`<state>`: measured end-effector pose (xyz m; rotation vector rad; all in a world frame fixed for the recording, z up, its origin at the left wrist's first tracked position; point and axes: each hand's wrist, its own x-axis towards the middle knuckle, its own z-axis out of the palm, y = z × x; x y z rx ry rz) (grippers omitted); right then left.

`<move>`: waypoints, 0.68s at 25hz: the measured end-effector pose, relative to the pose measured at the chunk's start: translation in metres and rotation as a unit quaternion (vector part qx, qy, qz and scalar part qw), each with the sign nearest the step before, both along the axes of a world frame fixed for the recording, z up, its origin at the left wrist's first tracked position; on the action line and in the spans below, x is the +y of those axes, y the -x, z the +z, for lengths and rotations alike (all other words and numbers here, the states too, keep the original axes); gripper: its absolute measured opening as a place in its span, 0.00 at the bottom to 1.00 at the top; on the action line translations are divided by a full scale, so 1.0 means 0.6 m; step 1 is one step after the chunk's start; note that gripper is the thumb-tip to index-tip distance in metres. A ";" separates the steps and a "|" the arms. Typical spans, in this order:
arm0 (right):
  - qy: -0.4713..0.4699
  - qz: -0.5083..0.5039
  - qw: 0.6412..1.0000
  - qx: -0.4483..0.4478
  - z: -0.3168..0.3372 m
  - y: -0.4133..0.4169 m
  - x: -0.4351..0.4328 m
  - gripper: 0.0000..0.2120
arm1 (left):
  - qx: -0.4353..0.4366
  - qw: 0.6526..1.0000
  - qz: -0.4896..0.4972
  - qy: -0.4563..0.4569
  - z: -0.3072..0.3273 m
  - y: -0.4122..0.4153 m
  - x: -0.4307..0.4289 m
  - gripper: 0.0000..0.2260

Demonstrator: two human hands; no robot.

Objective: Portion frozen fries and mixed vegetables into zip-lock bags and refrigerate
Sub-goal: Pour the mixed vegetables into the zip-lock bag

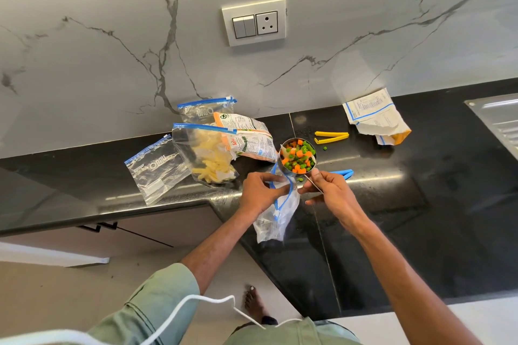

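A bright, evenly lit kitchen view is given, in soft, diffuse light. The marble wall (98, 70) is rendered pale grey and is brightest toward the upper right. Long white glare streaks are laid across the polished black surface (420, 218), and a faint reflection of the paper packet (375, 117) is seen on the wall above it. Shadows can barely be told apart on the dark surface. The centre is sharp: the vegetables in the measuring cup (284, 168) are shown in vivid colour. Small highlights are carried by the clear zip-lock bag (276, 218). Straight lines are bent by wide-angle distortion toward the edges, where the white cord (56, 335) is blurred.
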<state>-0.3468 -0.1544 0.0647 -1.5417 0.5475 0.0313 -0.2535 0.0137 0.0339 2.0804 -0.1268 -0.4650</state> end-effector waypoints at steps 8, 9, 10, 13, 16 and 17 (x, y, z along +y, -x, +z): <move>0.000 0.049 0.998 -0.028 0.029 0.007 0.000 0.18 | -0.115 0.983 -0.067 -0.125 -0.002 -0.004 -0.025 0.33; -0.004 0.065 0.998 -0.027 0.031 0.010 -0.001 0.19 | -0.112 0.983 -0.074 -0.123 -0.003 -0.008 -0.029 0.31; -0.005 0.083 0.996 -0.024 0.033 0.012 -0.002 0.19 | -0.091 0.986 -0.076 -0.114 -0.003 -0.014 -0.032 0.31; -0.003 0.125 0.992 -0.003 0.031 0.017 -0.012 0.20 | -0.039 0.993 -0.080 -0.080 -0.002 -0.026 -0.030 0.29; -0.018 0.156 0.987 0.011 0.027 0.017 -0.023 0.20 | -0.048 0.993 -0.094 -0.048 0.001 -0.030 -0.021 0.25; -0.026 0.163 0.986 0.017 0.028 0.017 -0.027 0.20 | -0.049 0.994 -0.096 -0.034 0.001 -0.031 -0.019 0.24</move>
